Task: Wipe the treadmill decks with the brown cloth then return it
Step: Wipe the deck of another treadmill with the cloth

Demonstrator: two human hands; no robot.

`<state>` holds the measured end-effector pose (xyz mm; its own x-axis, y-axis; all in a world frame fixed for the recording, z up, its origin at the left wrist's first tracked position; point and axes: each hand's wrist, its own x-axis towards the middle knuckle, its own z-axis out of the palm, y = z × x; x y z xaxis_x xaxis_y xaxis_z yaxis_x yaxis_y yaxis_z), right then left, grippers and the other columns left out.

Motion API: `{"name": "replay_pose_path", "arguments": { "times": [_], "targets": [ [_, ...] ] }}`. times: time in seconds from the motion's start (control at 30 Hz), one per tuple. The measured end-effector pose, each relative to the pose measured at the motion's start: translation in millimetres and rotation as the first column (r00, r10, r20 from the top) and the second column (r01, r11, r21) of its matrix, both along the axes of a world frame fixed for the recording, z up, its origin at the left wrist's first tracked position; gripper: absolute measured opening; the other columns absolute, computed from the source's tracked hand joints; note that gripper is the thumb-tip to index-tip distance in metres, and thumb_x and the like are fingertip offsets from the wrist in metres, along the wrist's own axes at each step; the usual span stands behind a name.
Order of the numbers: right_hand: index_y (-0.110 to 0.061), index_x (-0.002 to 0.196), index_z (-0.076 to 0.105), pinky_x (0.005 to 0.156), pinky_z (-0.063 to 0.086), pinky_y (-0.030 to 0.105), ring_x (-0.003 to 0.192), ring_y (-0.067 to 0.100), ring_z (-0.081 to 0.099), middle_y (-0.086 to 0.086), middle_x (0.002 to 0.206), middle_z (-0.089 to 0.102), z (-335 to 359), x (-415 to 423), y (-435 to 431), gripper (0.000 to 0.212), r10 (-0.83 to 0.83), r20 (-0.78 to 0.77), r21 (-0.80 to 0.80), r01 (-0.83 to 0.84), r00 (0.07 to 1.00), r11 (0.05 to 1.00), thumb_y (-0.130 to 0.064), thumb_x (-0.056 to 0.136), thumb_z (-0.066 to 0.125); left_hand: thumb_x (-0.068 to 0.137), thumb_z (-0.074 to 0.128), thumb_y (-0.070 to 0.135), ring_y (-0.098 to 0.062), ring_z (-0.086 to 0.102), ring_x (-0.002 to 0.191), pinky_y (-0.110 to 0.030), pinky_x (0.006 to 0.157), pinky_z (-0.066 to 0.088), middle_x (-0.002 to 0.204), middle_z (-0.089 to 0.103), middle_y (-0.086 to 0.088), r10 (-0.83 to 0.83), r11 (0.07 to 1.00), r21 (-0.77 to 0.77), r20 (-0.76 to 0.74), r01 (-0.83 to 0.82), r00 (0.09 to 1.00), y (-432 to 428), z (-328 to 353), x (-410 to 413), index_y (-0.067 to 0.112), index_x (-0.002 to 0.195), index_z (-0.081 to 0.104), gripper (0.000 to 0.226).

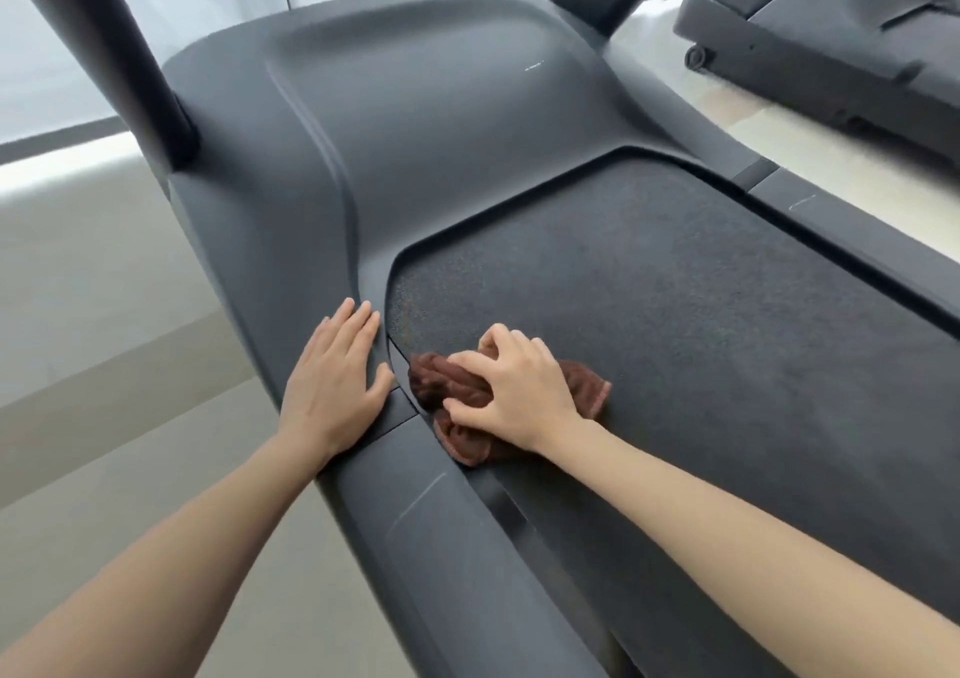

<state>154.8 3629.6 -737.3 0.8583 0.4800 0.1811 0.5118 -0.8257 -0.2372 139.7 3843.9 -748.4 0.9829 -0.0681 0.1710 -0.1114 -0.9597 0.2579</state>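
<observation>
Brown terry cloth (436, 381), bunched into soft folds with a paler stitched hem showing at its edges, lies on the front left corner of the treadmill belt (675, 314), just beside the side rail (441, 547). The belt is a dark, finely grained rubber with a rounded front outline. It is sunk slightly below the smooth matte grey plastic of the motor cover (415, 132), which is moulded in broad curves with a shallow raised panel.

Of the two hands, the right hand (519, 391) presses down on the cloth with its fingers curled into the fabric, gripping it. The left hand (332, 386) lies flat with straight fingers where the rail meets the cover, holding nothing.

A thick dark upright (104, 38) rises at the left. Pale beige floor (104, 314) surrounds the machine, a bright window stands behind it, and a second treadmill (831, 54) sits apart at the upper right.
</observation>
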Motion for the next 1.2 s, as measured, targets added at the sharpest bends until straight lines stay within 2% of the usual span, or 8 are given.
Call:
{"name": "replay_pose_path", "arguments": {
  "times": [0.27, 0.43, 0.63, 0.73, 0.83, 0.93, 1.03, 1.2],
  "targets": [
    [-0.031, 0.099, 0.068, 0.066, 0.036, 0.028, 0.075, 0.019, 0.052, 0.001, 0.088, 0.054, -3.6, -127.0, -95.5, 0.042, -0.133, -0.02, 0.028, 0.133, 0.991, 0.991, -0.058, 0.069, 0.059, 0.097, 0.038, 0.033, -0.011, 0.006, 0.144, -0.033, 0.118, 0.002, 0.156, 0.018, 0.001, -0.135, 0.989, 0.053, -0.112, 0.141, 0.984, -26.6, 2.3, -27.0, 0.014, 0.148, 0.023, 0.056],
    [-0.029, 0.1, 0.07, 0.066, 0.04, 0.029, 0.075, 0.02, 0.055, 0.0, 0.088, 0.053, -0.5, -172.9, -152.9, 0.047, -0.379, -0.018, 0.032, 0.38, 0.925, 0.924, -0.06, 0.069, 0.055, 0.091, 0.016, 0.054, -0.007, 0.005, 0.143, -0.033, 0.118, -0.001, 0.155, 0.015, 0.006, -0.272, 0.96, 0.024, -0.173, 0.28, 0.947, -68.1, 4.6, -64.0, 0.018, 0.147, 0.024, 0.067],
    [-0.024, 0.101, 0.071, 0.068, 0.046, 0.037, 0.079, 0.026, 0.058, 0.002, 0.091, 0.054, -5.9, -260.4, -254.2, 0.053, -0.748, 0.023, 0.053, 0.747, 0.663, 0.663, -0.061, 0.068, 0.052, 0.083, 0.003, 0.062, -0.003, -0.002, 0.141, -0.028, 0.117, -0.004, 0.154, 0.008, 0.012, -0.418, 0.9, 0.038, -0.206, 0.434, 0.885, -96.1, 4.3, -84.8, 0.021, 0.148, 0.018, 0.079],
    [-0.024, 0.102, 0.071, 0.07, 0.048, 0.04, 0.081, 0.032, 0.059, 0.001, 0.092, 0.052, -5.6, -324.8, -304.9, 0.042, -0.896, 0.028, 0.041, 0.895, 0.443, 0.443, -0.05, 0.07, 0.071, 0.083, 0.005, 0.063, -0.005, -0.001, 0.142, -0.03, 0.117, -0.002, 0.153, 0.008, 0.012, -0.496, 0.858, 0.025, -0.214, 0.513, 0.841, -115.1, 4.1, -94.2, 0.021, 0.147, 0.018, 0.077],
    [-0.024, 0.104, 0.07, 0.075, 0.046, 0.043, 0.084, 0.034, 0.058, 0.002, 0.094, 0.052, -2.4, -371.0, -323.6, 0.04, -0.978, -0.007, 0.043, 0.977, 0.21, 0.21, -0.037, 0.068, 0.081, 0.085, 0.003, 0.068, -0.008, 0.001, 0.144, -0.035, 0.118, 0.002, 0.154, 0.009, 0.01, -0.643, 0.752, -0.019, -0.242, 0.659, 0.727, -140.6, 3.5, -106.4, 0.021, 0.147, 0.017, 0.079],
    [-0.021, 0.103, 0.069, 0.079, 0.042, 0.043, 0.087, 0.035, 0.055, 0.008, 0.097, 0.052, -2.2, -369.8, -312.6, 0.036, -0.997, -0.014, 0.043, 0.996, 0.075, 0.074, -0.04, 0.072, 0.075, 0.088, 0.001, 0.066, -0.008, 0.001, 0.144, -0.036, 0.118, 0.003, 0.155, 0.009, 0.008, -0.756, 0.628, -0.015, -0.251, 0.778, 0.605, -167.4, 2.5, -122.4, 0.02, 0.147, 0.015, 0.076],
    [-0.019, 0.104, 0.067, 0.076, 0.042, 0.043, 0.085, 0.035, 0.053, 0.012, 0.1, 0.051, -6.3, -357.5, -298.1, 0.038, -0.999, 0.005, 0.031, 0.999, 0.034, 0.034, -0.043, 0.076, 0.07, 0.091, 0.008, 0.06, -0.007, 0.004, 0.144, -0.035, 0.117, 0.004, 0.155, 0.011, 0.007, -0.778, 0.604, -0.012, -0.227, 0.797, 0.586, -178.0, 2.4, -127.7, 0.017, 0.147, 0.019, 0.07],
    [-0.022, 0.101, 0.066, 0.073, 0.042, 0.039, 0.084, 0.03, 0.052, 0.008, 0.098, 0.051, -3.3, -326.6, -266.7, 0.036, -0.995, -0.014, 0.044, 0.994, 0.1, 0.099, -0.048, 0.076, 0.066, 0.091, 0.02, 0.052, -0.006, 0.008, 0.143, -0.033, 0.117, 0.006, 0.154, 0.02, 0.007, -0.766, 0.623, -0.007, -0.209, 0.782, 0.609, -179.0, 5.4, -129.4, 0.017, 0.146, 0.027, 0.065]
  ]
}}
